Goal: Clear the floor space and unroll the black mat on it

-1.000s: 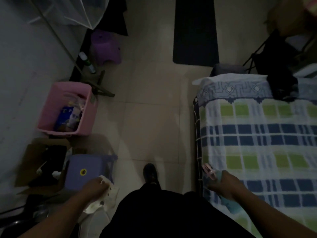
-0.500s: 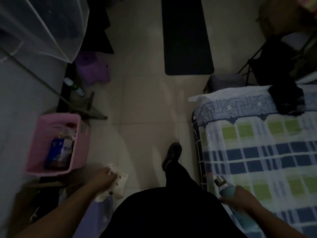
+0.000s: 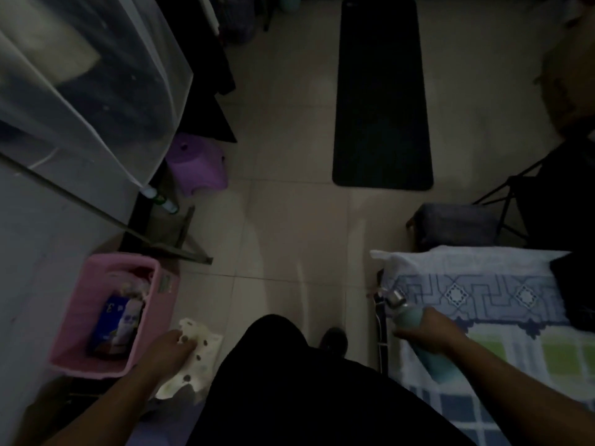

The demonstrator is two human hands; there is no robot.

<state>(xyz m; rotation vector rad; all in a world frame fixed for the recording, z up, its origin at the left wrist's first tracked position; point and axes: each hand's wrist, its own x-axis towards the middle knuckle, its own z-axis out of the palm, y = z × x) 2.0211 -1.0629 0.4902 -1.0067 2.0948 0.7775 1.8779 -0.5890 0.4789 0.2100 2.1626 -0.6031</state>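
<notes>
Two hands are in view, and both are holding something. Your left hand [image 3: 167,349] grips a white cloth with dark spots [image 3: 196,358], low down beside the pink basket [image 3: 77,317]. Your right hand [image 3: 431,333] is curled around a teal bottle [image 3: 415,320] with a silver cap, right at the edge of the bed [image 3: 502,349].

The black mat [image 3: 381,98] lies flat on the floor [image 3: 289,226], rolled out all the way. It is far ahead of you, well apart from both hands. It sits a bit closer to the side of your right hand than your left. Bare pale tiles lie between you and the near end of the mat.

The bed has a checked sheet in blue, green and white. A dark bag [image 3: 454,225] sits on the floor just past the corner of the bed. A purple stool [image 3: 196,165] stands on the left, near a see-through net [image 3: 90,85]. The pink basket holds a few packets. Your dark shoe [image 3: 335,339] shows on the floor between your hands.
</notes>
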